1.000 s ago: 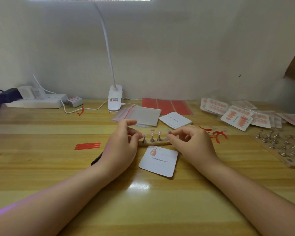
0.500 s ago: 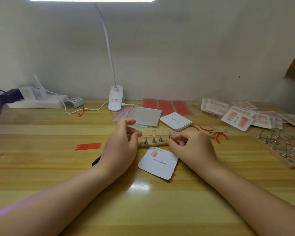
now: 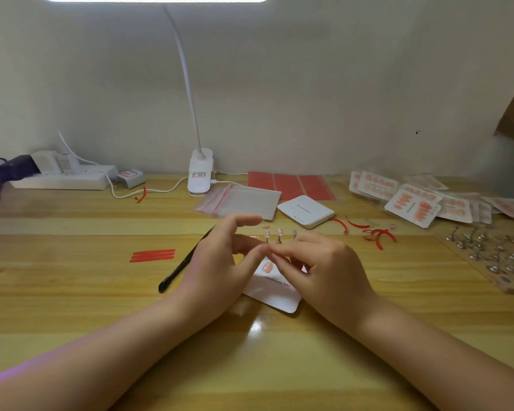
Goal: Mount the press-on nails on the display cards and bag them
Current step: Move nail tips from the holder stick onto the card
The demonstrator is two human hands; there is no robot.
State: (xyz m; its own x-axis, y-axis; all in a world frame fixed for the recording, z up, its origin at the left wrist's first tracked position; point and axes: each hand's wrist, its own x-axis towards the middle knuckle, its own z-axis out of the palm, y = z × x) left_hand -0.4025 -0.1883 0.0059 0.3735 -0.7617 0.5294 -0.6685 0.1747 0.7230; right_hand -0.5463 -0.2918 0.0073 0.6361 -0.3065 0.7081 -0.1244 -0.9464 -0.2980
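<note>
Head view: the left hand [image 3: 220, 262] and right hand [image 3: 324, 268] meet fingertip to fingertip above the display card [image 3: 275, 295], apparently pinching a small press-on nail between them; whether anything is truly clamped, I cannot tell. One nail [image 3: 267, 266] already sits on the card just below the fingers. Mounting is in hand; next, pressing this nail down beside it.

White display card [image 3: 275, 295], pink nail [image 3: 268, 266], red strips [image 3: 152, 255].
</note>
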